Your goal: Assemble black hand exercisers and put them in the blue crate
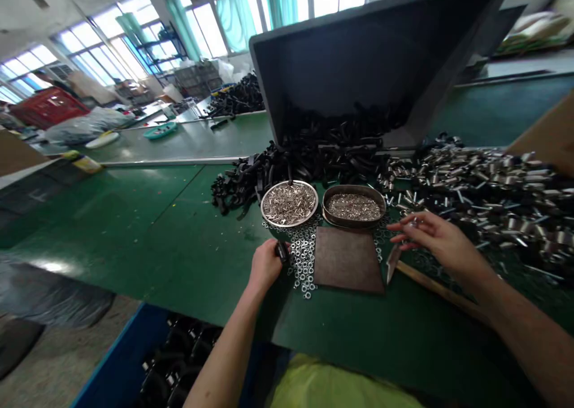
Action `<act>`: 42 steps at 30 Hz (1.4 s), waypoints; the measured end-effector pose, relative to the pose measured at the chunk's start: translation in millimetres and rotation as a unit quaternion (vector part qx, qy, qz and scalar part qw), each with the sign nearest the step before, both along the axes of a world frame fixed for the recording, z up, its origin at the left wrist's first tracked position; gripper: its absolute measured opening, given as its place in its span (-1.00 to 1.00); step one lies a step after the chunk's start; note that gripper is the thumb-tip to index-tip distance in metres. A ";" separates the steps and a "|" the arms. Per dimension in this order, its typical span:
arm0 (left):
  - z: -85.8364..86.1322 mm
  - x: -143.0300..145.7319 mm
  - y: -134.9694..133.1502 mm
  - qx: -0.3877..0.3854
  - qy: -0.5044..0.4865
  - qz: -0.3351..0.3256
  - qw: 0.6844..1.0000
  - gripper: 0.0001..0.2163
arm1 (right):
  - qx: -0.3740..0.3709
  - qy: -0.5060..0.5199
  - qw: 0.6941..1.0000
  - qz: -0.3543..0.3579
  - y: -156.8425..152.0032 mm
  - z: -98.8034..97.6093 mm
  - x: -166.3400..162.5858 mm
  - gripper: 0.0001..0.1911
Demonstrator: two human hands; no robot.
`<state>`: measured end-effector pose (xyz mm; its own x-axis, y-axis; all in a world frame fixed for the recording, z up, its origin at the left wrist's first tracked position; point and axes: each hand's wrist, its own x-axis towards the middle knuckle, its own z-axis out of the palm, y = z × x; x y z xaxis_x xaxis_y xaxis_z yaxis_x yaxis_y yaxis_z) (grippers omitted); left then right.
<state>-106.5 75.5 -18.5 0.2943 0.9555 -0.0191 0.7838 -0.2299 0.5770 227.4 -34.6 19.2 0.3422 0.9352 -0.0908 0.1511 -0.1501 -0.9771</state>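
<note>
My left hand [265, 264] is closed around a small black part [282, 252], just left of a scatter of metal washers [303, 258] on the green table. My right hand [433, 238] hovers at the right of a brown square pad [347, 258], fingers loosely spread, with a small silver piece at the fingertips; whether it is gripped I cannot tell. Beyond the pad sit two round dishes: a light one [289, 203] with silver pins and a dark one [354, 206] with small silver bits.
A heap of black parts [287, 163] spills from a tilted dark bin [359, 55]. Shiny metal clips [488, 186] pile at the right. A wooden-handled blade [421, 276] lies under my right wrist. A blue crate [147, 366] of black parts stands below the table edge.
</note>
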 end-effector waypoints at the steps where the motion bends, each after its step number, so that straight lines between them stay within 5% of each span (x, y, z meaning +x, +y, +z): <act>1: -1.4 5.4 0.7 0.015 0.039 -0.016 0.999 -0.83 | -0.008 0.013 1.000 0.015 -5.8 -1.0 -13.1 -0.63; 9: -5.5 34.5 10.1 0.049 0.138 -0.079 0.986 -0.78 | -0.045 0.016 0.995 0.092 -17.9 -26.2 -68.4 -0.63; 20: 1.6 27.1 14.2 0.083 0.151 -0.133 0.976 -0.74 | -0.053 0.128 0.990 0.022 -18.4 -28.1 -91.1 -0.52; 22: 5.6 27.3 8.9 0.090 0.086 -0.119 0.985 -0.75 | -0.059 0.126 0.990 0.018 -19.9 -24.6 -90.9 -0.54; 25: 13.9 33.3 -8.7 0.023 -0.137 -0.044 0.989 -0.83 | -0.053 0.141 0.988 0.023 -22.0 -19.8 -92.6 -0.61; 27: 18.1 41.0 -25.2 -0.104 -0.289 0.004 0.952 -0.78 | -0.044 0.168 0.984 0.038 -23.2 -16.6 -96.7 -0.65; 30: 18.7 53.8 -50.1 -0.278 -0.439 0.048 0.853 -0.69 | -0.035 0.195 0.978 0.071 -25.4 -11.4 -106.0 -0.67; 34: 13.8 64.7 -72.8 -0.348 -0.508 0.057 0.786 -0.73 | -0.014 0.193 0.977 0.091 -29.0 -6.1 -116.0 -0.70; 42: 17.7 64.2 -81.1 -0.331 -0.476 0.006 0.815 -0.76 | -0.012 0.135 0.985 0.111 -28.3 -10.4 -117.2 -0.75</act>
